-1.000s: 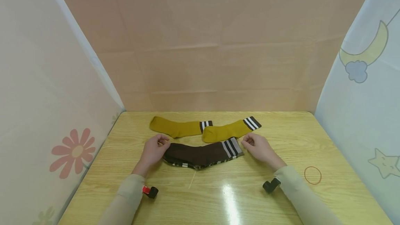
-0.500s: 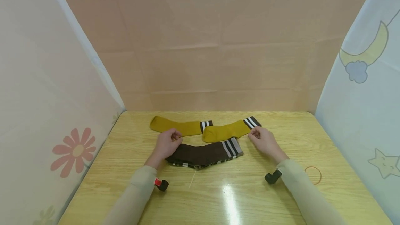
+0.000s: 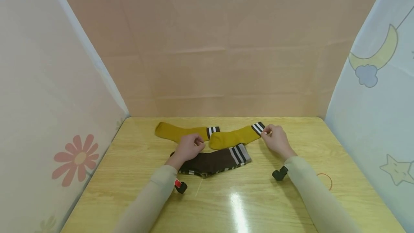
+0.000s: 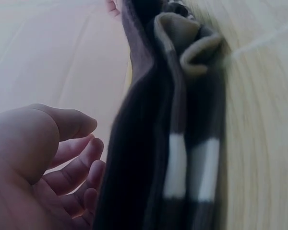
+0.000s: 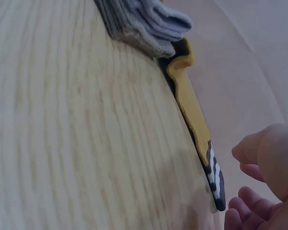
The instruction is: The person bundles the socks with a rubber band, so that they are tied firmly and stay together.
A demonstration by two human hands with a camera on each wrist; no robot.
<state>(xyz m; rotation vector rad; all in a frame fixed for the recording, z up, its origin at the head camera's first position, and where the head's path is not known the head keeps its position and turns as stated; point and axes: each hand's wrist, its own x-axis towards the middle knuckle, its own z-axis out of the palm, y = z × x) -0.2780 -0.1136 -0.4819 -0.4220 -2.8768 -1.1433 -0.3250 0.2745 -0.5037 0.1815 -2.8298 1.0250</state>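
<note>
A mustard sock [image 3: 231, 139] with a black-and-white striped cuff lies on the right, its toe reaching over the cuff of a matching sock [image 3: 171, 130] at left. My right hand [image 3: 277, 141] is at the right sock's cuff; its thumb and fingers stand apart in the right wrist view. In front, dark brown socks [image 3: 215, 161] with grey-and-black striped cuffs lie stacked. My left hand [image 3: 190, 146] is over their toe end, loosely curled, with nothing in its grasp. In the left wrist view the dark socks [image 4: 134, 143] rise beside the fingers.
A thin reddish rubber band [image 3: 325, 181] lies on the wood-grain table [image 3: 275, 211], right of the right forearm. A plain tan backdrop [image 3: 226, 64] hangs behind the table, with printed cloths [image 3: 365, 118] at both sides.
My left hand has moved right and slightly up across the dark socks, from their toe toward the mustard socks. My right hand has moved up and right to the right mustard sock's cuff.
</note>
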